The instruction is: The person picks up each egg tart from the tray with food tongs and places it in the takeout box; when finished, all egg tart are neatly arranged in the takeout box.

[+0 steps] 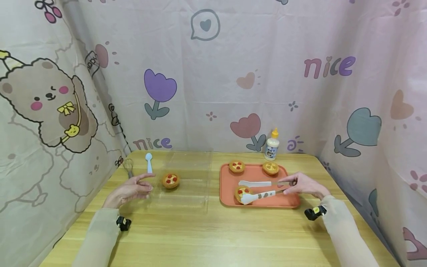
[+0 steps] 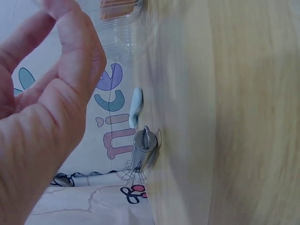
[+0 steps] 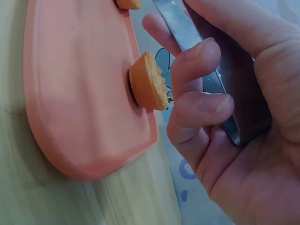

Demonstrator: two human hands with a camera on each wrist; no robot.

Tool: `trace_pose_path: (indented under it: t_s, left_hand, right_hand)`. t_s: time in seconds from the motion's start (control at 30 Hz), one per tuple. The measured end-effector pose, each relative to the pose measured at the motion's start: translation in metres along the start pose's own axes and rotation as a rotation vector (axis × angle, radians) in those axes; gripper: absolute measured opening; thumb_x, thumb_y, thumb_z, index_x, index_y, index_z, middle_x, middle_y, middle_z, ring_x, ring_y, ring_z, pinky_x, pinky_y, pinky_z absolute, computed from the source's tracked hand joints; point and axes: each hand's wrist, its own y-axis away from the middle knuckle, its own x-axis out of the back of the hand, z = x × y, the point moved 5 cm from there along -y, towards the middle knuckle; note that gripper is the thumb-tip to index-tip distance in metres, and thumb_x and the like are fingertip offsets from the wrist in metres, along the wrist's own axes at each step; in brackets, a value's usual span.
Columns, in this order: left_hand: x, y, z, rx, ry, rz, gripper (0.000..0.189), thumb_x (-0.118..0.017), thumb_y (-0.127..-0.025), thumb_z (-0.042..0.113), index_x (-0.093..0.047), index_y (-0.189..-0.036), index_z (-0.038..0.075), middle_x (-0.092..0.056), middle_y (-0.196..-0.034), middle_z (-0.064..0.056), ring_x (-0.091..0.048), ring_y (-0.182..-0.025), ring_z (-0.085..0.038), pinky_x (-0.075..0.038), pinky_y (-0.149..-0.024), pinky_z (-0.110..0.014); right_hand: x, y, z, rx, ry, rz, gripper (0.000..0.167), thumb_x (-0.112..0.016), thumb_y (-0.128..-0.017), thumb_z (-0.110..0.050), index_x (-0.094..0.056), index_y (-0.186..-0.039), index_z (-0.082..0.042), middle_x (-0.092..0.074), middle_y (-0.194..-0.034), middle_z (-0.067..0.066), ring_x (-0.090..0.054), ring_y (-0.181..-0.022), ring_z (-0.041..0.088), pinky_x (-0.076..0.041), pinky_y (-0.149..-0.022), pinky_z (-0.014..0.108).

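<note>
My right hand (image 1: 305, 184) holds metal tongs (image 3: 176, 23) with white tips over an orange tray (image 1: 230, 178). The spread tips lie either side of the front tart (image 1: 239, 190), one overlapping its lower edge in the head view. Two more tarts sit at the tray's back: one with red toppings (image 1: 237, 166), one yellow (image 1: 270, 168). A fourth tart (image 1: 171, 181) with red toppings is inside a clear plastic box (image 1: 193, 202). Beside that box's left side, my left hand (image 1: 131, 190) has loosely bent fingers and nothing visible in its grasp.
A small whisk (image 1: 128, 167) and a pale blue spoon (image 1: 149, 163) lie behind the left hand. The white bottle (image 1: 271, 146) with a yellow cap stands behind the tray. A printed curtain (image 1: 213, 74) hangs along the table's back and sides.
</note>
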Motion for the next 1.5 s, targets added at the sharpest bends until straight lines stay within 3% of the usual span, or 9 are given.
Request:
trace_pose_path:
  t_s: [0.13, 0.2, 0.33, 0.47, 0.67, 0.93, 1.13, 1.37, 1.5]
  left_hand:
    - [0.000, -0.001, 0.001, -0.008, -0.003, -0.006, 0.074, -0.061, -0.094, 0.003, -0.018, -0.155, 0.006, -0.063, -0.103, -0.010, -0.065, -0.084, -0.021, -0.061, -0.080, -0.035]
    - [0.000, -0.002, 0.001, -0.011, -0.005, -0.010, 0.074, -0.061, -0.094, 0.003, -0.018, -0.155, 0.005, -0.063, -0.103, -0.011, -0.065, -0.084, -0.021, -0.061, -0.080, -0.036]
    - [0.001, -0.002, 0.001, -0.008, -0.012, -0.009, 0.074, -0.061, -0.094, 0.003, -0.018, -0.155, 0.005, -0.062, -0.104, -0.011, -0.065, -0.085, -0.021, -0.061, -0.081, -0.036]
    - [0.001, -0.001, 0.001, -0.009, -0.020, -0.003, 0.074, -0.061, -0.094, 0.003, -0.019, -0.155, 0.006, -0.062, -0.104, -0.011, -0.065, -0.086, -0.021, -0.061, -0.082, -0.037]
    - [0.001, -0.001, 0.000, -0.004, -0.025, 0.004, 0.076, -0.062, -0.094, 0.003, -0.017, -0.155, 0.005, -0.061, -0.105, -0.012, -0.065, -0.085, -0.021, -0.061, -0.082, -0.036]
    - [-0.001, 0.000, 0.004, -0.009, -0.021, 0.004, 0.076, -0.061, -0.094, 0.002, -0.016, -0.155, 0.004, -0.062, -0.105, -0.012, -0.066, -0.085, -0.021, -0.061, -0.082, -0.037]
    - [-0.002, 0.001, 0.005, -0.010, -0.018, 0.001, 0.075, -0.062, -0.094, 0.002, -0.018, -0.154, 0.004, -0.063, -0.103, -0.011, -0.066, -0.084, -0.021, -0.061, -0.081, -0.037]
    - [-0.002, 0.002, 0.003, -0.006, -0.021, -0.003, 0.074, -0.061, -0.094, 0.003, -0.018, -0.155, 0.005, -0.063, -0.104, -0.011, -0.066, -0.085, -0.021, -0.061, -0.081, -0.037]
    - [-0.002, 0.002, 0.003, -0.001, -0.025, 0.002, 0.075, -0.061, -0.095, 0.003, -0.017, -0.155, 0.004, -0.062, -0.104, -0.011, -0.066, -0.085, -0.021, -0.061, -0.081, -0.037]
  right_hand:
    - [0.000, -0.002, -0.001, 0.020, 0.043, 0.008, 0.046, -0.079, -0.082, -0.016, -0.066, -0.125, -0.001, -0.061, -0.080, 0.008, -0.039, -0.059, 0.005, -0.036, -0.050, 0.019]
    - [0.001, -0.002, -0.001, 0.026, 0.048, 0.014, 0.046, -0.079, -0.082, -0.016, -0.067, -0.124, -0.002, -0.053, -0.074, 0.004, -0.040, -0.059, 0.005, -0.036, -0.050, 0.019]
    - [0.000, -0.003, -0.002, 0.063, 0.024, -0.006, 0.048, -0.079, -0.081, -0.013, -0.065, -0.125, -0.001, -0.071, -0.104, 0.018, -0.055, -0.074, 0.008, -0.045, -0.063, 0.017]
    - [0.000, -0.002, -0.002, 0.090, 0.013, -0.026, 0.049, -0.078, -0.082, -0.011, -0.064, -0.127, 0.000, -0.064, -0.127, 0.022, -0.062, -0.099, 0.016, -0.050, -0.082, 0.017]
    - [-0.002, -0.003, -0.003, 0.103, 0.028, -0.006, 0.047, -0.077, -0.083, -0.011, -0.064, -0.126, 0.001, -0.065, -0.123, 0.025, -0.049, -0.072, 0.007, -0.044, -0.063, 0.019]
    - [-0.006, -0.003, 0.000, 0.120, -0.011, -0.006, 0.043, -0.074, -0.086, -0.010, -0.064, -0.126, 0.000, -0.064, -0.123, 0.025, -0.054, -0.076, 0.008, -0.047, -0.064, 0.019]
    - [-0.008, -0.002, 0.001, 0.055, 0.023, 0.044, 0.044, -0.076, -0.085, -0.017, -0.066, -0.126, -0.007, -0.072, -0.110, 0.014, -0.047, -0.067, 0.006, -0.040, -0.057, 0.020]
    - [-0.010, -0.003, -0.001, 0.017, -0.017, 0.056, 0.045, -0.075, -0.085, -0.015, -0.064, -0.127, -0.004, -0.069, -0.120, 0.018, -0.052, -0.071, 0.006, -0.045, -0.060, 0.021]
    - [-0.012, -0.005, -0.005, 0.008, -0.005, 0.081, 0.045, -0.075, -0.085, -0.015, -0.065, -0.128, -0.005, -0.070, -0.091, 0.008, -0.038, -0.056, 0.004, -0.034, -0.048, 0.017]
